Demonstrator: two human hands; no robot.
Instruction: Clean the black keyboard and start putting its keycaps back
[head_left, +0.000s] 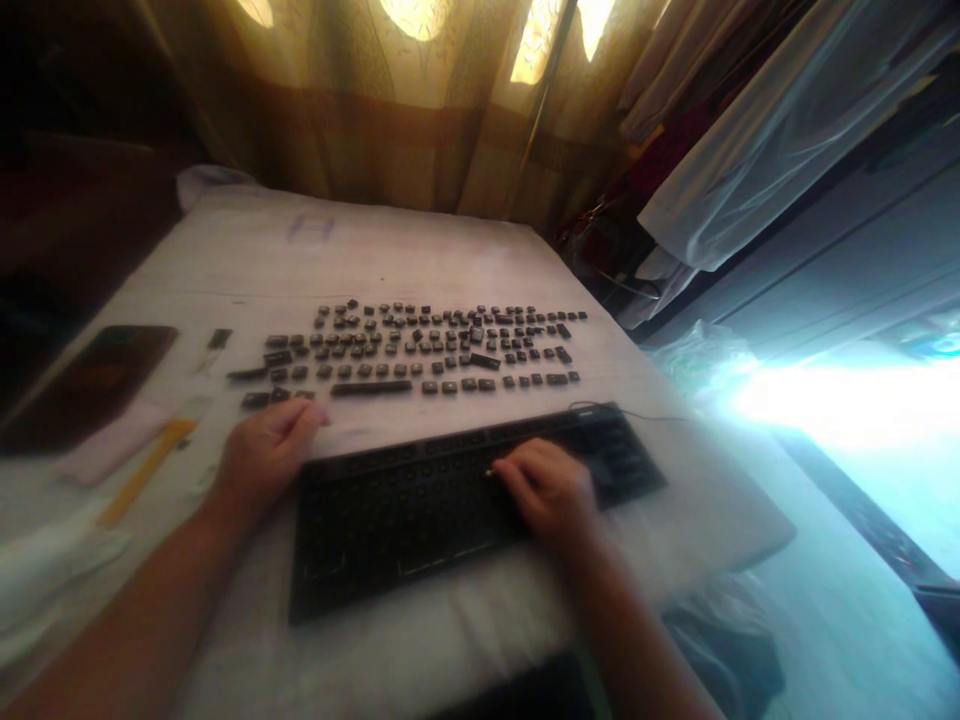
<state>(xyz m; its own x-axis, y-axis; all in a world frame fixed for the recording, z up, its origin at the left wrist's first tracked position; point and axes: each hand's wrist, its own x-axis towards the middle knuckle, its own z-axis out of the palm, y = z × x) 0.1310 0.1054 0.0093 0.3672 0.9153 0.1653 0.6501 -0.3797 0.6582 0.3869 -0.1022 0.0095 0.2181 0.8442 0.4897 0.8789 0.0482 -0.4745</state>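
Observation:
A black keyboard (420, 510) with its keycaps off lies tilted across the near part of the table. My right hand (551, 490) is over its right half, fingers pinched around a thin thing with a small pale tip (490, 472), too blurred to name. The tip points at the bare key area. My left hand (266, 450) is curled closed beside the keyboard's upper left corner, its fingertips hidden. Loose black keycaps (450, 386) are spread in rows beyond the keyboard. The long space bar (371, 388) lies in the nearest row.
On the left of the white-covered table (420, 250) are a dark phone-like slab (94, 385), a pink piece (116, 440), a yellow stick-like tool (146, 472) and a small black-and-white piece (217, 340). A thin cable (637, 415) runs off the right side. Curtains (420, 130) hang behind.

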